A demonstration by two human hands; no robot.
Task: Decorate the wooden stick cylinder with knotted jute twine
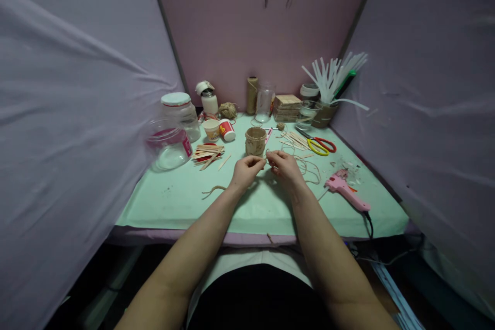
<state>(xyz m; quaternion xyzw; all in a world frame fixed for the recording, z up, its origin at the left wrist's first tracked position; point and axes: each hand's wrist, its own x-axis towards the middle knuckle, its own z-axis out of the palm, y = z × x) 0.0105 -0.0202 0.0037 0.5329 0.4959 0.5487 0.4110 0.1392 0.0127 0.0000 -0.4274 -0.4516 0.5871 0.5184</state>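
My left hand is closed, thumb and fingertips pinched together on a thin piece of twine. Close beside it, my right hand is curled with its fingertips on the same twine, most of which the fingers hide. Just beyond the hands stands a small brown pot with a braided rim and raised decoration. Loose twine lies in loops right of my right hand. Another short cord lies by my left wrist.
A pink glue gun lies at right, with scissors beyond it. Wooden sticks are piled at left near clear jars and paper cups. A twine spool and glue sticks stand behind.
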